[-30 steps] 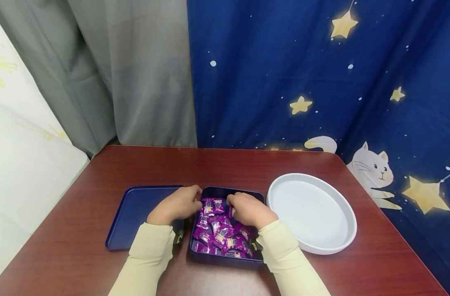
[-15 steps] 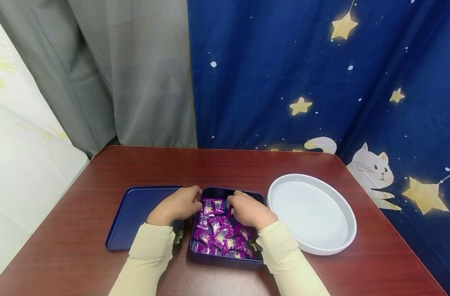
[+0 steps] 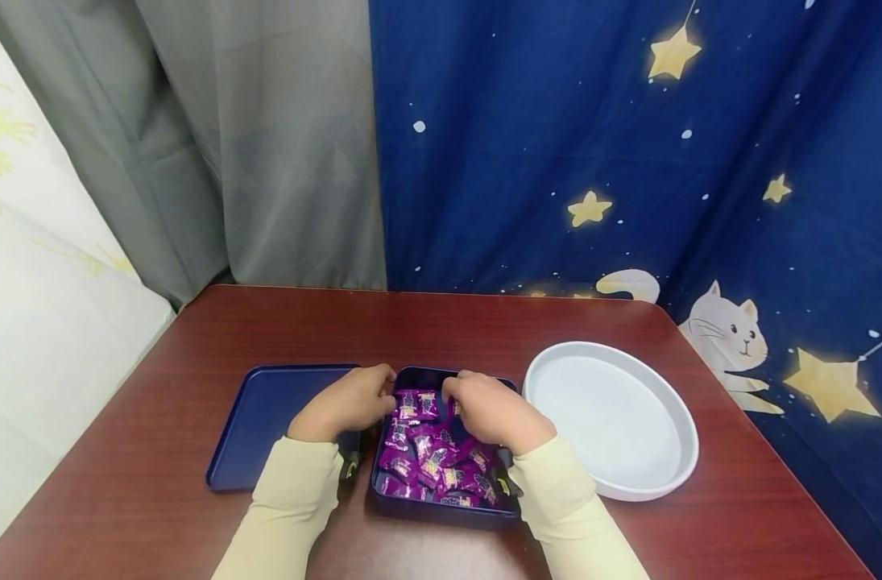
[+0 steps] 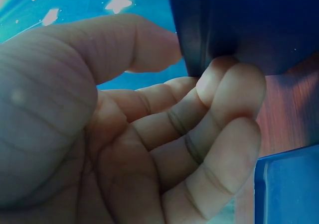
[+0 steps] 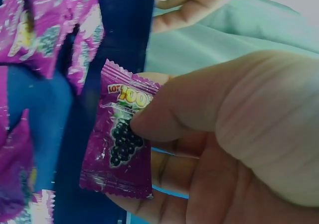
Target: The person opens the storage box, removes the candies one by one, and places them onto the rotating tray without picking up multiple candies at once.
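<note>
My left hand (image 3: 345, 403) is at the far left corner of a dark blue rectangular box (image 3: 429, 509). In the left wrist view its thumb touches the box's edge and its curled fingers lie against the outer wall. Purple wrapped candies (image 3: 429, 461) are spread over the floor of the box. My right hand (image 3: 500, 409) is over the far right part of the box. A grape candy (image 5: 115, 157) is pinched between its thumb and fingers, beside the inner wall in the right wrist view. In the head view the hand mostly hides this candy.
Left of the box, a flat dark blue lid (image 3: 267, 427) lies on the brown table (image 3: 325, 322), partly under my left forearm in view. A round white tray (image 3: 614, 419) stands close to the right of the box. Curtains hang behind the table.
My right wrist and sleeve have shifted slightly to the right, with the hand still over the far right part of the box. The left hand and the box have stayed in place.
</note>
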Motion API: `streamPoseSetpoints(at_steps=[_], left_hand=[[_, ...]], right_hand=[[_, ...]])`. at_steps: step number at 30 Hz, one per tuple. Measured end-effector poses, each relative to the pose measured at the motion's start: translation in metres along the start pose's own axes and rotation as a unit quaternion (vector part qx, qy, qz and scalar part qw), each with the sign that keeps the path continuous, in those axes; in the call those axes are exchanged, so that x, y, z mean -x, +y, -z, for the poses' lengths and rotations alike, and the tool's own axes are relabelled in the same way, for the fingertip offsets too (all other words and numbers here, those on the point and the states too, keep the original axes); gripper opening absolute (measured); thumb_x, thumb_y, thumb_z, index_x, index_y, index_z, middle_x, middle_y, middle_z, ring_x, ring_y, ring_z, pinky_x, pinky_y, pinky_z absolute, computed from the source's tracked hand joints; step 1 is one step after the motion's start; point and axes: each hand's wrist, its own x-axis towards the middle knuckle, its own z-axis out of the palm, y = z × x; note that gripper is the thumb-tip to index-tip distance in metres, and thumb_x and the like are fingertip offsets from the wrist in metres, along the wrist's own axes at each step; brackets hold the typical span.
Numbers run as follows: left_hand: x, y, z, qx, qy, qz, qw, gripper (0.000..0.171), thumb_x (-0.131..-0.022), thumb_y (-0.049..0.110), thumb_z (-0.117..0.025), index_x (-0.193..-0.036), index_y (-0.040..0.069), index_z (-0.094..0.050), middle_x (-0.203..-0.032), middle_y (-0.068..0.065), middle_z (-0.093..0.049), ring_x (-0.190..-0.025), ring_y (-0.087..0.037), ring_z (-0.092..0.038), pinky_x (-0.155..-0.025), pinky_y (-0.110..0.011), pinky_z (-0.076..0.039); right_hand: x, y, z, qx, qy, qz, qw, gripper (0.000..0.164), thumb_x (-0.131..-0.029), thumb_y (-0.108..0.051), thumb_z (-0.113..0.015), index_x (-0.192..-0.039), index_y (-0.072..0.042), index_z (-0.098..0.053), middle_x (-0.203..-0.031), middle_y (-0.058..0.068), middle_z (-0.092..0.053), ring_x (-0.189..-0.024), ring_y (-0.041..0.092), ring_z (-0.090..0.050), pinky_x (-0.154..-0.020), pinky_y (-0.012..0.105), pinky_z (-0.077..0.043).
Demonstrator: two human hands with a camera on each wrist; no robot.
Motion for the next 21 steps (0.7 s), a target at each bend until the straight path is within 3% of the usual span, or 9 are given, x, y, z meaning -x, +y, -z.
streamPoseSetpoints(at_steps=[11,21], left_hand=[[-0.001,-0.001,-0.002,-0.002,0.001,0.002,1.0000,0.037,-0.085,0.011,-0.060,-0.119,-0.001,-0.054,-0.080,-0.005,-0.057,-0.066,-0.016,-0.053,-0.071,-0.039,-0.049],[-0.001,-0.001,0.000,-0.015,0.002,-0.015,0.9998,0.034,-0.083,0.009,-0.058,-0.115,-0.001,-0.055,-0.085,-0.007,-0.058,-0.069,-0.016,-0.052,-0.072,-0.040,-0.049]], right_hand=[[0.012,-0.006,0.020,-0.016,0.038,0.010,0.999,0.022,-0.085,-0.003,-0.056,-0.104,-0.012,-0.064,-0.089,0.001,-0.058,-0.075,0.013,-0.052,-0.078,0.034,-0.052],[0.023,0.008,0.035,-0.035,0.074,0.011,0.997,0.025,-0.083,0.001,-0.055,-0.102,-0.014,-0.062,-0.093,0.001,-0.059,-0.078,0.013,-0.053,-0.079,0.035,-0.051]])
